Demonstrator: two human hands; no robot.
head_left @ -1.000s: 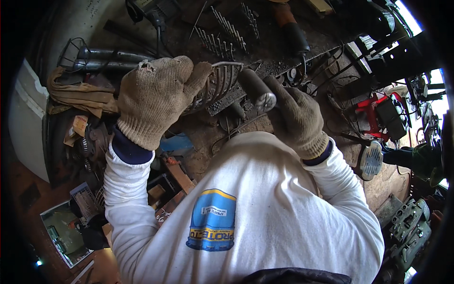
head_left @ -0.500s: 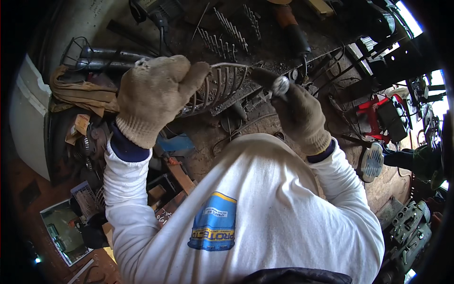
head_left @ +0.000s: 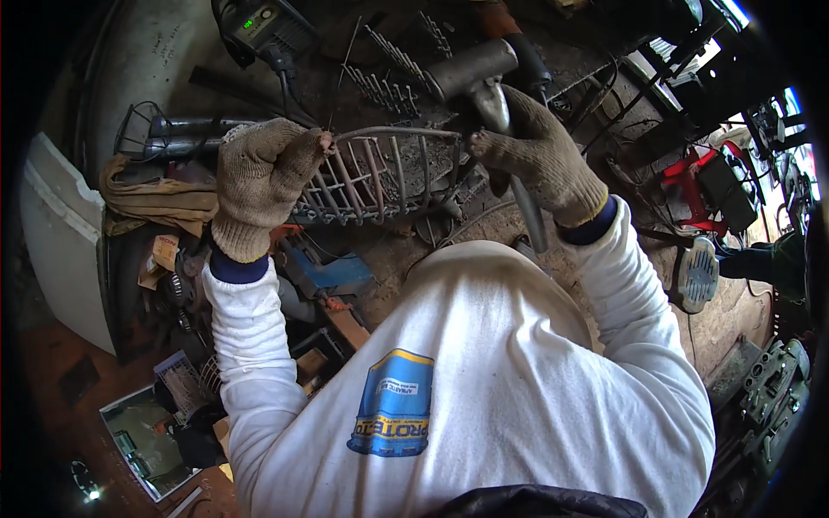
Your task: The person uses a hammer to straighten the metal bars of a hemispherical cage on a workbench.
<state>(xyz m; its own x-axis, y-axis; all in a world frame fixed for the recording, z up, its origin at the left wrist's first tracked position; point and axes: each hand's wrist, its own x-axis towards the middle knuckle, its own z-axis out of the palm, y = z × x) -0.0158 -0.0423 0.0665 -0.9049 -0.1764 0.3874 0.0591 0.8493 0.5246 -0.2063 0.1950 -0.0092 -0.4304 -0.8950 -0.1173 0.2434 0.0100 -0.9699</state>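
Observation:
My left hand, in a beige knitted glove, is closed on the left end of a curved basket-like frame of welded metal rods. My right hand, gloved likewise, is wrapped around the metal handle of a hammer. Its thick cylindrical head is raised beyond the frame's right end, lying sideways above the bench. The handle's lower end juts out below my right hand. A thumb or finger of that hand points toward the frame's right edge; whether it touches is unclear.
On the dark workbench beyond stand several upright metal pins. An orange-and-black angle grinder lies behind the hammer, a welding machine at the far left. Metal pipes and a brown cloth lie left. Someone's shoe shows right.
The hammer has swung up and away, its head now sideways rather than end-on. My left hand has turned and lowered slightly, and the rod frame shows more of its side. The whole view has shifted.

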